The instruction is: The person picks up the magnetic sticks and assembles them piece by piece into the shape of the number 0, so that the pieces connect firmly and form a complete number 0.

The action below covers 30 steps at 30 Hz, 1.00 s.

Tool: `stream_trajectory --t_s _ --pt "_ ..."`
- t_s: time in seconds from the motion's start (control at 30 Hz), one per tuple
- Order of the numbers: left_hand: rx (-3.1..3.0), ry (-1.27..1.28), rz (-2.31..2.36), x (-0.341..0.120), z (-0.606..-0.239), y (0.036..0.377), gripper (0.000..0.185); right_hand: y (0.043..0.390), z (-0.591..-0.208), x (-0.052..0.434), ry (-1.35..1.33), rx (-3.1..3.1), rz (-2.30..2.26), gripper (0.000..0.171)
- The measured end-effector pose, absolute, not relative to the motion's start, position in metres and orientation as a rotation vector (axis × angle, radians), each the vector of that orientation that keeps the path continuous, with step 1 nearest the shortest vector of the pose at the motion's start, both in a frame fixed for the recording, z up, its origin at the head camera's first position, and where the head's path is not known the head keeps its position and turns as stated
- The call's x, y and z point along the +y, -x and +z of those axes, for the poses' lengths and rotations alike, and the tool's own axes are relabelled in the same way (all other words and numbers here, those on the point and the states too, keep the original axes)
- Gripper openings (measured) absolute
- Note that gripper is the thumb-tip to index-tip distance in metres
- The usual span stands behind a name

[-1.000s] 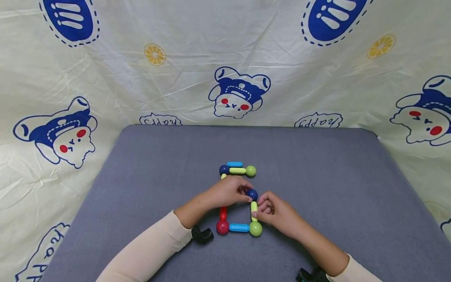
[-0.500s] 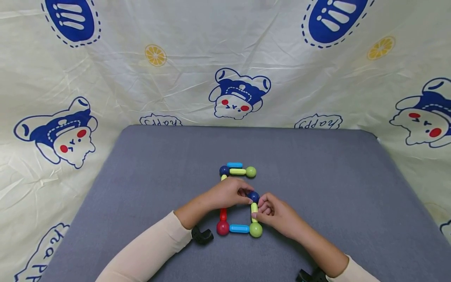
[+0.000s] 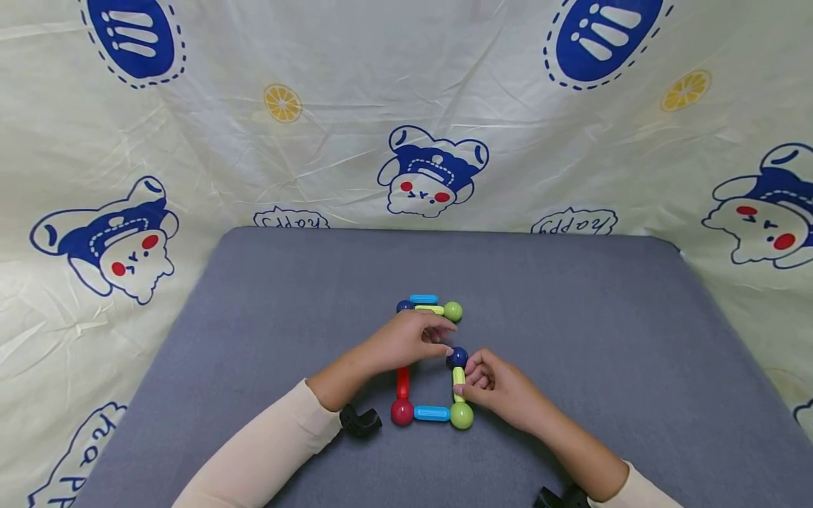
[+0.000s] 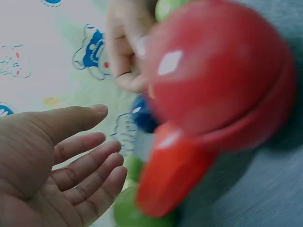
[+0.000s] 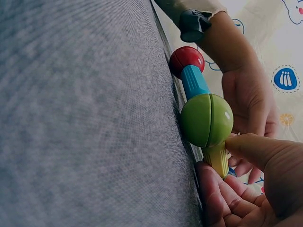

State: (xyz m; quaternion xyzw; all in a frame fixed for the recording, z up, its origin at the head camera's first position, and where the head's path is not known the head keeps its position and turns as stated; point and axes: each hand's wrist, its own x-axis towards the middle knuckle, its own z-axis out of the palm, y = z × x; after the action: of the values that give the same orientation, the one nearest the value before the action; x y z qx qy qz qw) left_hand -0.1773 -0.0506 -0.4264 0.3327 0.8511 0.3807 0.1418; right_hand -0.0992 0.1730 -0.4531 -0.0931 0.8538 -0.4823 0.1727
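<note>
Yellow-green rod (image 3: 458,375) lies on the bench (image 3: 571,339) under the navy ball (image 3: 456,357): pinch it steady with your right hand (image 3: 492,384), your spread left hand (image 3: 406,341) hovering just beside the ball.

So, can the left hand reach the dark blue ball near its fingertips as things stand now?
Probably yes. The left hand hangs open, holding nothing, with its fingertips right beside the dark blue ball. Nothing lies between them. The right hand pinches the yellow-green rod just below the ball, so space is tight.
</note>
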Motion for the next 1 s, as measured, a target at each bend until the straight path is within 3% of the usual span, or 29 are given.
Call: stream_trajectory --t_s 0.33,1.0 --pt "2.513 -0.818 1.267 -0.083 -0.404 0.179 0.040 0.099 -0.455 0.174 0.239 2.421 -1.365 0.039" --pt "2.532 -0.737 1.125 -0.114 -0.442 0.153 0.031 0.099 -0.455 0.173 0.234 2.435 -1.366 0.045"
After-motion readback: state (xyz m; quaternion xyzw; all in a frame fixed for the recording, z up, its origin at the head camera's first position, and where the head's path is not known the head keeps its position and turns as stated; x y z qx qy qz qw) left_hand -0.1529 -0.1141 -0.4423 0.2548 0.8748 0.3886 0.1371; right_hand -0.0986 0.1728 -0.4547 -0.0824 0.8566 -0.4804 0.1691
